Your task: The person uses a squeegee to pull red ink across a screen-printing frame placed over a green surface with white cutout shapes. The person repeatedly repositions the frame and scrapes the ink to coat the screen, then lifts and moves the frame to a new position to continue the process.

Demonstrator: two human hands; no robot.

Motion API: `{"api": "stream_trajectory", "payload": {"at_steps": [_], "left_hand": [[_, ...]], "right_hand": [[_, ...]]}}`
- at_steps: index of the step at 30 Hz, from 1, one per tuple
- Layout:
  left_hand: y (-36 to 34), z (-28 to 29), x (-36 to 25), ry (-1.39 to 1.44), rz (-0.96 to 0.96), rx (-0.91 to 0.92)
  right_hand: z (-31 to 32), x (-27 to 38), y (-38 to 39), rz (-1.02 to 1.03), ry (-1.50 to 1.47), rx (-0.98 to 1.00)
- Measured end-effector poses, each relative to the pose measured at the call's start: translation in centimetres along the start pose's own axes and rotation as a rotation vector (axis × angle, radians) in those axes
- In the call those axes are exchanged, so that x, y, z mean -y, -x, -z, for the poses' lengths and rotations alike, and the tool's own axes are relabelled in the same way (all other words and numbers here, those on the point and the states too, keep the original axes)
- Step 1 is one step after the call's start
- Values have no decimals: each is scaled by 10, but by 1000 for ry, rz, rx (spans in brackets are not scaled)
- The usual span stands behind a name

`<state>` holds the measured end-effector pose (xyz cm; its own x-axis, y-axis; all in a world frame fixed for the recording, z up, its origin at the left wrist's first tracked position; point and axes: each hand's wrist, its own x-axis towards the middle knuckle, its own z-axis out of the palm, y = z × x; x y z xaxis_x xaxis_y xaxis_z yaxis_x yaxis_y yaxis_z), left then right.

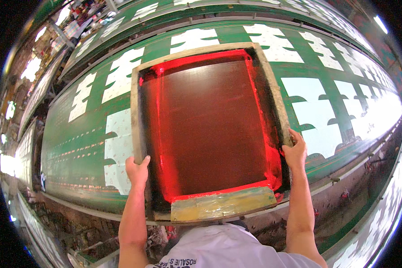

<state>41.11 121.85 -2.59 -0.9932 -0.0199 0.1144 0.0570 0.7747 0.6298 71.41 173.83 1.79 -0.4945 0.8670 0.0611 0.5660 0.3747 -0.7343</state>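
Head view: a long green desk (69,174) carries rows of white cut-out pieces (304,91), and a tube lamp (380,24) shines at the room's upper right. The left hand (137,172) grasps the left side of a red-smeared, wood-edged screen (210,129), the right hand (295,149) its right; the screen is between them, over the desk's near edge.

Dark block lettering (176,262) on the wearer's white shirt (221,245), bottom edge of view: upside down, larger letters beside smaller ones, partly cut off. Small reddish marks on white cut-out piece (116,156), left side; too tiny to tell if text.
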Motion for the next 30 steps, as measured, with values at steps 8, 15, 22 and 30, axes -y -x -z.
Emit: {"api": "stream_trajectory", "payload": {"at_steps": [8, 15, 22, 30], "left_hand": [[21, -14, -32, 24, 22, -38], [29, -26, -48, -60, 16, 8], [33, -38, -47, -96, 88, 69], [32, -33, -49, -44, 91, 139]], "right_hand": [[21, -44, -27, 94, 42, 13], [42, -26, 16, 498, 347, -81], [39, 46, 184, 1007, 237, 737], [-7, 99, 191, 990, 401, 582]]}}
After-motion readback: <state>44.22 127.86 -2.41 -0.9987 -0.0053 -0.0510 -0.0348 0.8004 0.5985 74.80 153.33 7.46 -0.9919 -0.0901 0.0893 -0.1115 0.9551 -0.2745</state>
